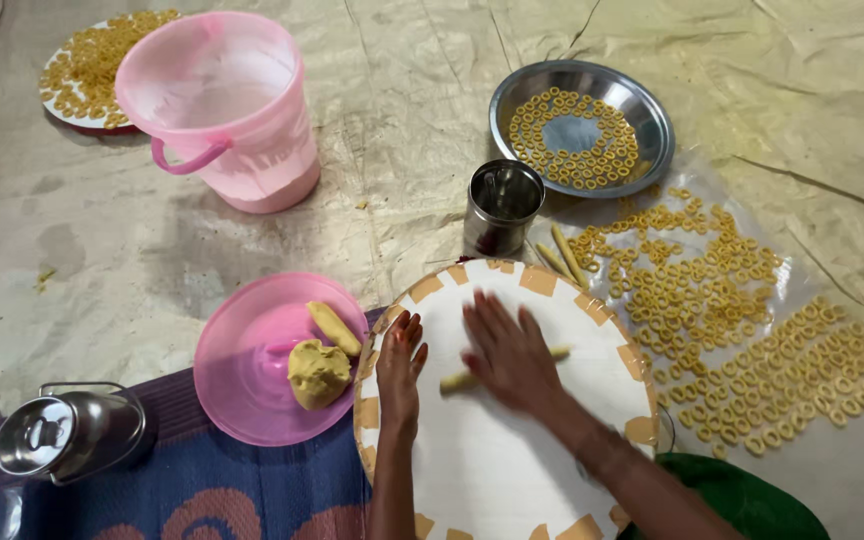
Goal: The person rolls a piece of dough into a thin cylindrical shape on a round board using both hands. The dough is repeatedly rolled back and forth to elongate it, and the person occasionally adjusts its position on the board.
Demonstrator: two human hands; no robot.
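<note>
Rolling is what I see nearest: my right hand (pixel 512 355) lies flat and released, palm pressing a thin dough strip (pixel 457 381) on the round white board (pixel 492 470). My left hand (pixel 399 362) rests beside it at the board's edge, fingers spread, grasping nothing. I judge the strip soft, light and a little sticky; it will tear easily, so it is better taken gently near its middle with support under it. Left of the board, a pink lid (pixel 252 370) carries a dough lump (pixel 318 373). Further away stand a steel cup (pixel 501 206), dough rings on a plastic sheet (pixel 722 300), a steel plate (pixel 582 125) and a pink bucket (pixel 222 105).
</note>
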